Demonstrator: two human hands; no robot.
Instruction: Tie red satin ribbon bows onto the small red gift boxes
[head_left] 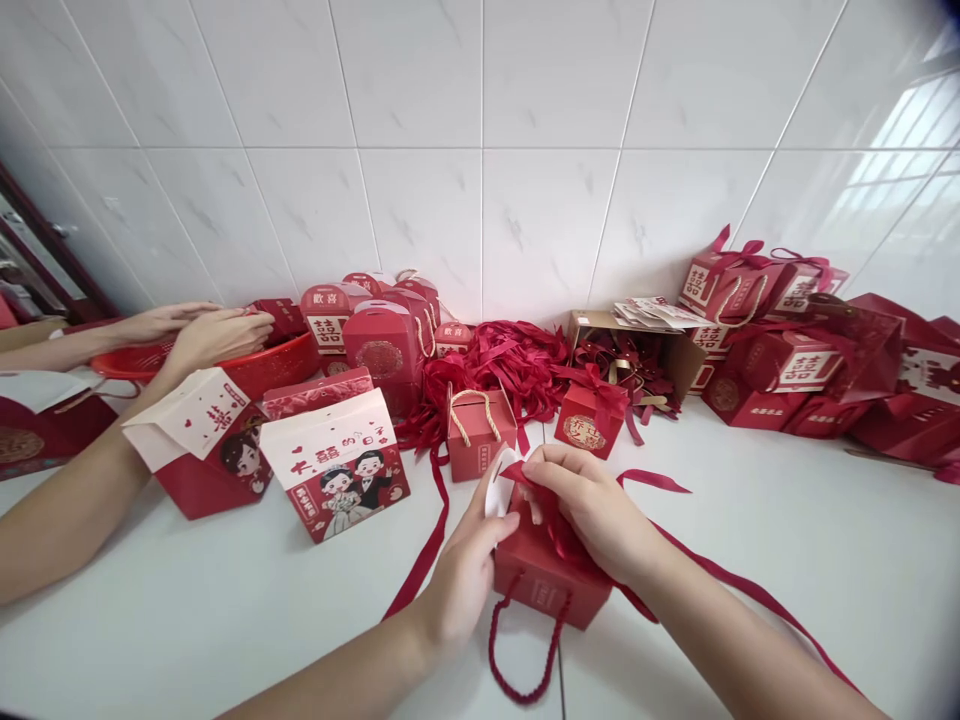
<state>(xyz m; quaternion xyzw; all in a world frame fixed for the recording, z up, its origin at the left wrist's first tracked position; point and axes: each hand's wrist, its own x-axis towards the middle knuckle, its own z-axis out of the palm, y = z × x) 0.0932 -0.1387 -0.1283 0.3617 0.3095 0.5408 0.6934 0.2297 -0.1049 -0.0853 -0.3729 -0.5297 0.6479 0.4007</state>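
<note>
A red gift box (581, 602) stands on the white table in front of me, its dark red rope handle (493, 640) hanging down the near side. My left hand (466, 560) grips the box's left side, thumb at the top edge and fingers by a raised white flap (496, 492). At the top of the box, my right hand (600, 510) pinches a dark red ribbon (564, 535) with closed fingertips. Ribbon tails trail across the table on both sides. Just behind stands a small red box (472, 455) with a cream rope handle, beside a ribbon-tied box (589, 425).
A co-worker's hands (217, 335) reach into a red plastic basket (281, 362) at left. Nearer are two white-topped boxes with cartoon figures (352, 495). A ribbon heap (510, 365), an open carton (686, 365) and several stacked red boxes (787, 375) line the tiled wall.
</note>
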